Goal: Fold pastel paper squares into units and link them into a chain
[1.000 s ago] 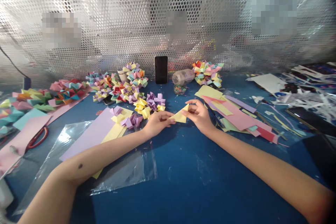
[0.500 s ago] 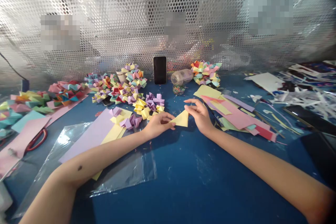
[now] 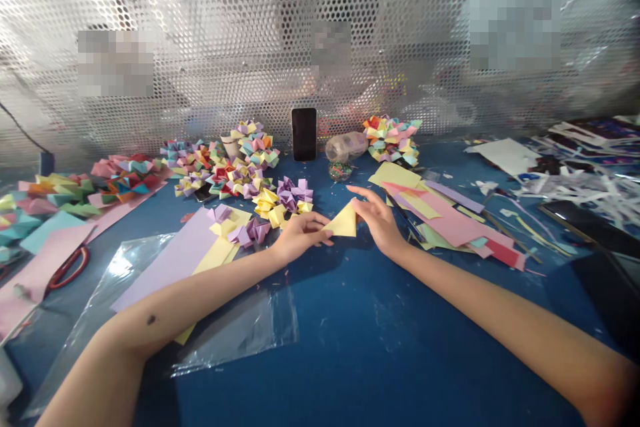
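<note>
At twelve o'clock from me, yellow paper (image 3: 344,221) on a slim grip

Between my hands, over the blue table (image 3: 360,320), my left hand (image 3: 299,237) pinches the sheet's nine o'clock corner, thumb against fingers. My right hand (image 3: 379,219) is at its one o'clock tip, fingers spread; I cannot tell whether it pinches. If that side is loose, the paper could swing and crease askew. At ten o'clock, the folded pieces (image 3: 287,199) lie so near my left knuckles that a careless sweep might scatter them.
</note>
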Action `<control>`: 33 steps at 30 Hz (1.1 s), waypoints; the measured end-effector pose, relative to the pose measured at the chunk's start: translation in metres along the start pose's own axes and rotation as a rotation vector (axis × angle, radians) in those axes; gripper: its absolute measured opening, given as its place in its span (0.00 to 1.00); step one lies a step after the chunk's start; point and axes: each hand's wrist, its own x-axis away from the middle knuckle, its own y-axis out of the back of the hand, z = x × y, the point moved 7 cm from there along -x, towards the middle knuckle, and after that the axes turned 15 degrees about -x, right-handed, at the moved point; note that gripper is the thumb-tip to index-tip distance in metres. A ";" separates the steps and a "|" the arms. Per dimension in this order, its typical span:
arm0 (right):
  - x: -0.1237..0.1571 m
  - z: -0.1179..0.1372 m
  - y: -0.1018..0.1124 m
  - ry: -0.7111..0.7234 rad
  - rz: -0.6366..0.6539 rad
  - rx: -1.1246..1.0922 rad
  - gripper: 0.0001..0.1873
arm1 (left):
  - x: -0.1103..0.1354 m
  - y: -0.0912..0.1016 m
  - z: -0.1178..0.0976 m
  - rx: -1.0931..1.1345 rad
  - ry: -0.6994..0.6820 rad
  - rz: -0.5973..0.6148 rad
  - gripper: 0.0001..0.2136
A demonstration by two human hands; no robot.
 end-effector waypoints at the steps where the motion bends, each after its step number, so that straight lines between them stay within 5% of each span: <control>1: 0.000 -0.002 -0.002 -0.023 0.028 -0.009 0.23 | 0.000 0.002 0.000 0.014 0.005 -0.021 0.10; 6: 0.002 -0.008 -0.010 -0.092 0.124 -0.033 0.28 | 0.000 0.008 -0.001 0.072 0.001 -0.077 0.12; 18: 0.006 0.002 -0.010 0.066 0.099 0.160 0.24 | -0.001 0.004 0.001 0.038 0.016 -0.047 0.13; 33: 0.014 0.010 -0.027 0.133 0.268 0.380 0.23 | -0.002 -0.001 0.001 0.096 -0.045 0.000 0.21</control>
